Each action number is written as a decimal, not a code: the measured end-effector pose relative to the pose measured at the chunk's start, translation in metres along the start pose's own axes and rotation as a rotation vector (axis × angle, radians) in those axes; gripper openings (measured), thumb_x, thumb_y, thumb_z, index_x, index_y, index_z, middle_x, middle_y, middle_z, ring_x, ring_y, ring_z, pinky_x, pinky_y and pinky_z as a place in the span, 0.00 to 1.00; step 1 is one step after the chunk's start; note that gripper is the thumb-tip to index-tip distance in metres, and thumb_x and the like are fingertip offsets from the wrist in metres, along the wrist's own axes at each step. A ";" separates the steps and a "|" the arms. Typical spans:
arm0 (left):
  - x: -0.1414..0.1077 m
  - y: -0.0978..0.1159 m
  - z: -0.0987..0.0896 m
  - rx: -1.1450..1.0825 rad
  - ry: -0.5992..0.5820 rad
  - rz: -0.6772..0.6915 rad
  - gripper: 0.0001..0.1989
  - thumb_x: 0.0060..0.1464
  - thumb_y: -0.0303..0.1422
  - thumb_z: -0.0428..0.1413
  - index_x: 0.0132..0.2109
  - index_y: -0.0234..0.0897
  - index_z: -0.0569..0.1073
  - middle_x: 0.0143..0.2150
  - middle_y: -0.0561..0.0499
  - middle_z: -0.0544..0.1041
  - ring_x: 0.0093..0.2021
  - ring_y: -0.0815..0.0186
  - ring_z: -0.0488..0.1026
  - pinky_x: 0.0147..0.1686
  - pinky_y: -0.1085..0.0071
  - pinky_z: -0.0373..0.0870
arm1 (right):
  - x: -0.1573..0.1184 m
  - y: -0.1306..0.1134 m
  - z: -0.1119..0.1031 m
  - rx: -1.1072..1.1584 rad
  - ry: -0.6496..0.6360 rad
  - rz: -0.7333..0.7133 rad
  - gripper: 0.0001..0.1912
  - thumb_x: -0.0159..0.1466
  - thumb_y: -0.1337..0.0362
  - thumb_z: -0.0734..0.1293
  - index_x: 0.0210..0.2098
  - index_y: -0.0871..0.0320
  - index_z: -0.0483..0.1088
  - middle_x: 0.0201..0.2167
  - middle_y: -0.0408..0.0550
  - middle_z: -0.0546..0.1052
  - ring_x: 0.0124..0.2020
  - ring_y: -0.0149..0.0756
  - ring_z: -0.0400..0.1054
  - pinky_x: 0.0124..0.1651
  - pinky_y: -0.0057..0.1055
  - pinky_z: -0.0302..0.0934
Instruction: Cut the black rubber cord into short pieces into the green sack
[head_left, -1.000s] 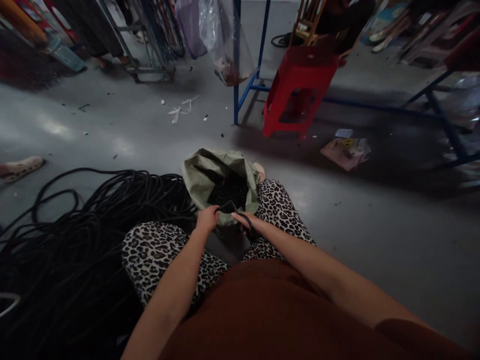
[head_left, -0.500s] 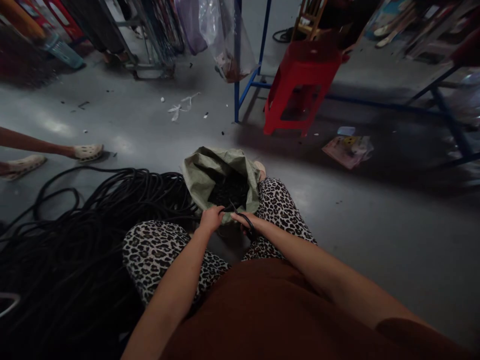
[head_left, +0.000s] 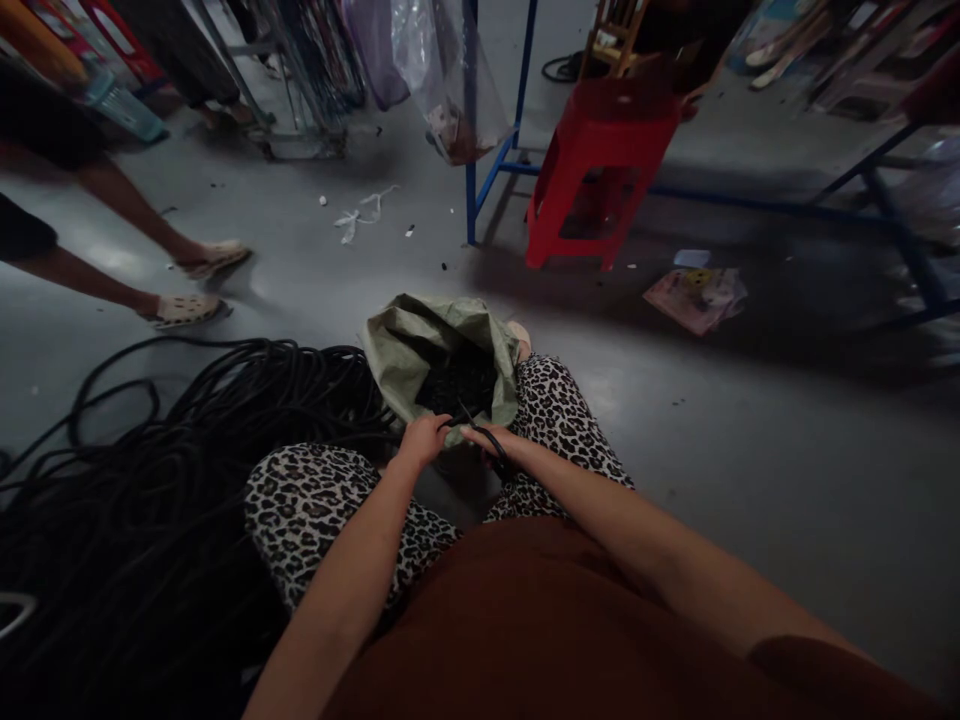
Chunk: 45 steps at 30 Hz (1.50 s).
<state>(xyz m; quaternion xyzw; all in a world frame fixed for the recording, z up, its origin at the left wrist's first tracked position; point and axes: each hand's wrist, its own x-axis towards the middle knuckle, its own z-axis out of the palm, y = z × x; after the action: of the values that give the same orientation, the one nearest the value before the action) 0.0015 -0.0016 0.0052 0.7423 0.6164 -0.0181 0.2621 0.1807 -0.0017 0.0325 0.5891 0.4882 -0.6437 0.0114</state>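
Between my knees stands a green woven sack (head_left: pixel 397 365), its mouth open and dark pieces inside. My left hand (head_left: pixel 425 437) is closed on a black cord (head_left: pixel 453 421) at the sack's near rim. Just to the right, my right hand (head_left: pixel 491 441) grips black-handled scissors (head_left: pixel 495 448), whose blades point toward the cord end over the sack opening. The two hands are close together but apart. A big heap of black cord (head_left: pixel 202 430) lies on the floor at the left, reaching up to the sack and my left knee.
Another person's legs and pale clogs (head_left: pixel 187 308) are at the left, beyond the cord heap. A red stool (head_left: pixel 619 125) stands by a blue metal frame (head_left: pixel 472 190) with plastic bags hanging on it. Pink packaging (head_left: pixel 697 300) lies on the floor.
The other person's legs and clogs have moved to the right, nearer the sack. My hands, the scissors and the sack are almost where they were.
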 end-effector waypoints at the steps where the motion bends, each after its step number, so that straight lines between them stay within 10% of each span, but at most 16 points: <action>1: 0.000 0.000 0.000 0.001 -0.001 0.004 0.17 0.56 0.34 0.48 0.52 0.39 0.70 0.48 0.47 0.75 0.49 0.63 0.69 0.49 0.70 0.62 | 0.000 0.000 0.000 0.004 0.008 0.000 0.23 0.64 0.50 0.57 0.43 0.65 0.67 0.12 0.41 0.64 0.14 0.29 0.62 0.16 0.21 0.56; 45: -0.001 -0.009 0.001 0.009 0.008 -0.128 0.16 0.54 0.35 0.49 0.49 0.41 0.71 0.46 0.47 0.75 0.47 0.60 0.71 0.46 0.67 0.64 | 0.024 0.020 -0.002 -0.182 0.179 -0.063 0.22 0.64 0.55 0.57 0.26 0.65 0.71 0.11 0.42 0.64 0.14 0.29 0.61 0.20 0.22 0.56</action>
<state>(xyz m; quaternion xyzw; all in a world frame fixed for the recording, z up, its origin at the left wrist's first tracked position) -0.0070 -0.0019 0.0017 0.7026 0.6636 -0.0347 0.2544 0.1868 0.0023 0.0024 0.6252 0.5619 -0.5416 0.0010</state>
